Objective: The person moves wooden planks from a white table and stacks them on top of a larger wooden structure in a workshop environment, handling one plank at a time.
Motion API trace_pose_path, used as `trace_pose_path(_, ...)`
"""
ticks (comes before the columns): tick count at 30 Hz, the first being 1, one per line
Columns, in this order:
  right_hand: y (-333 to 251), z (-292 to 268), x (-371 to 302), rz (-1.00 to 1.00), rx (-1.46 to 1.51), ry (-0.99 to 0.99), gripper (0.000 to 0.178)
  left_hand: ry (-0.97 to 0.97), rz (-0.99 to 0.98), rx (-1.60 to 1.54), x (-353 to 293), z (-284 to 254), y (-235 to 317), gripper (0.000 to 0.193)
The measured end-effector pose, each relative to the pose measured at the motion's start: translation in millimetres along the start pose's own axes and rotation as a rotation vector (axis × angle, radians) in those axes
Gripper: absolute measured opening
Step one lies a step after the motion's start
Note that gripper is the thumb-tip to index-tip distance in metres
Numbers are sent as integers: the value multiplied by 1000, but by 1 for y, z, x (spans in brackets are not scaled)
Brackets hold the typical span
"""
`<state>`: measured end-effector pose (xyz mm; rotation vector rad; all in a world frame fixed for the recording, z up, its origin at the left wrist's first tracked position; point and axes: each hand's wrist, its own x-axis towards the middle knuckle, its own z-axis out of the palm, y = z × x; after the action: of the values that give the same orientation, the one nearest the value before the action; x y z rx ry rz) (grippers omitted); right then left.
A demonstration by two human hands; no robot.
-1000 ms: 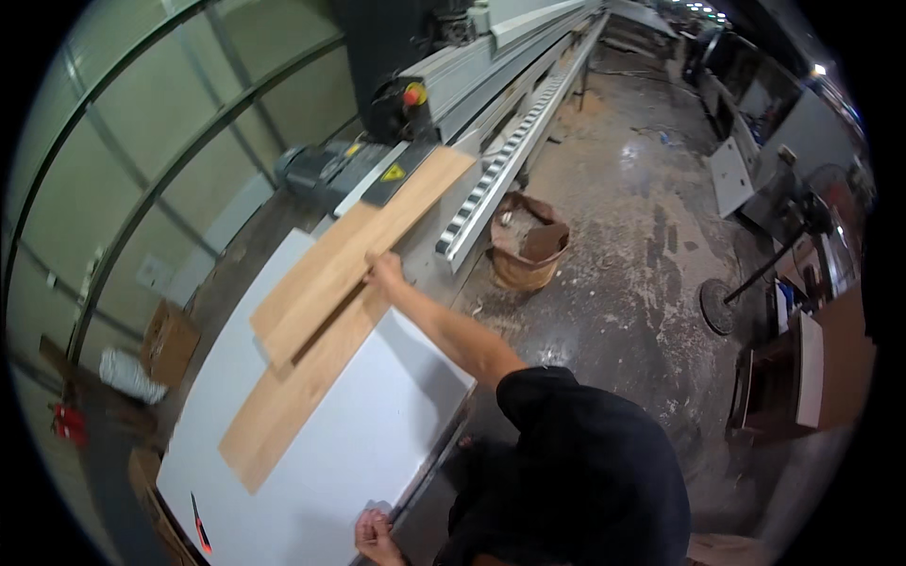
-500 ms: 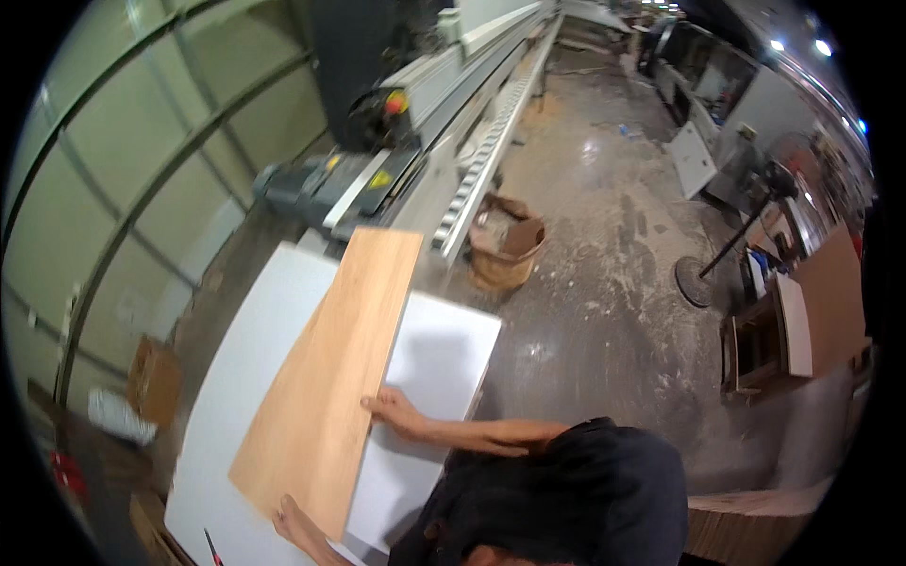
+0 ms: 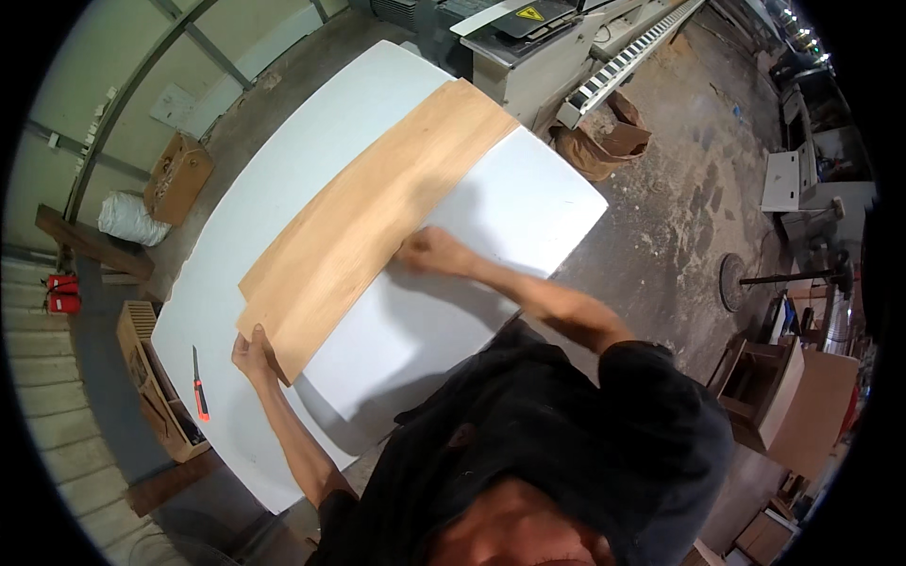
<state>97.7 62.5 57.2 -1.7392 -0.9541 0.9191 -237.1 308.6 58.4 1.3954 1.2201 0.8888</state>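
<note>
Across the white table lies a long, light-brown wooden board (image 3: 363, 226), tilted diagonally from the near left to the far right. A step at its left end shows a second wooden board (image 3: 243, 285) overlapped with it. My left hand (image 3: 251, 355) grips the near-left end, thumb on top and the other fingers underneath. At the middle of the near long edge, my right hand (image 3: 429, 253) is closed on the board, its fingertips partly hidden. A red-and-black utility knife (image 3: 200, 401) with its blade out lies on the tabletop left of my left hand.
The white table (image 3: 491, 236) carries the boards. Beyond it stands a grey machine (image 3: 510, 71) with a ribbed rail (image 3: 632, 61). A brown sack (image 3: 609, 141) sits by the rail. Left on the floor are a cardboard box (image 3: 179, 179) and a wooden crate (image 3: 156, 377); a round-based stand (image 3: 733, 281) is at right.
The view has tipped down and turned, so the table shows more fully and the knife is in full view. The board's left end now shows a stepped overlap. Both hands remain at the board.
</note>
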Motion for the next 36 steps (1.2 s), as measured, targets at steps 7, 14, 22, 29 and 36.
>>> trace_pose_path(7, 43, -105, -13, 95, 464, 555, 35, 169, -66, -158, -45, 15, 32, 23)
trace_pose_path(14, 15, -24, -35, 204, 1333, 286, 36, 512, 565, 112, -109, -4, 64, 37)
trace_pose_path(22, -13, 21, -28, -96, 1588, 429, 39, 300, 1122, -15, -118, -7, 107, 35)
trace_pose_path(29, -15, 4, -164, -508, 1479, 936, 44, 92, 1391, 417, -86, 21, 129, 50)
trace_pose_path(36, -31, -60, -381, -731, 924, 1637, 50, -1775, 1096, -40, -120, 163, 114, 19)
